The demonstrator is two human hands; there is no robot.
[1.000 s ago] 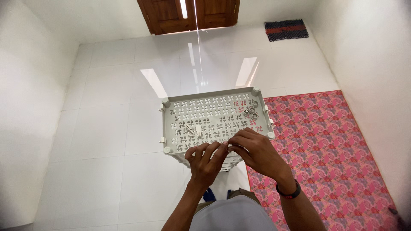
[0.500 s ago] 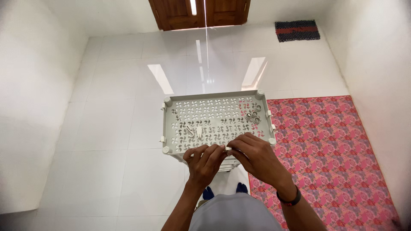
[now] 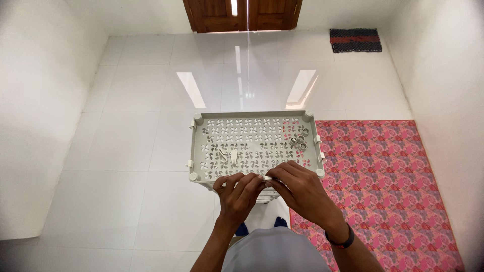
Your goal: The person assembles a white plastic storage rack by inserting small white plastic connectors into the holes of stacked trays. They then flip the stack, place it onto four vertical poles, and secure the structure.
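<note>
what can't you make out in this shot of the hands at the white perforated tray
- Head view: the small white piece pinched between the left hand and right hand is mostly hidden by fingers.
- The small rings and white bits on the tray are too small to identify.
- What stands under the tray is hidden by the tray and hands.

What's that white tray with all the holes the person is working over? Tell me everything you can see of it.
The perforated tray looks like pale grey-white plastic, rectangular, its flat top pierced with rows of pinwheel-shaped cutouts. Round knobs mark its corners and small clips jut from its short sides. It sits level above the white tiled floor, beside the pink patterned mat. Small loose parts lie on it. The left hand and right hand meet at its near edge.
</note>
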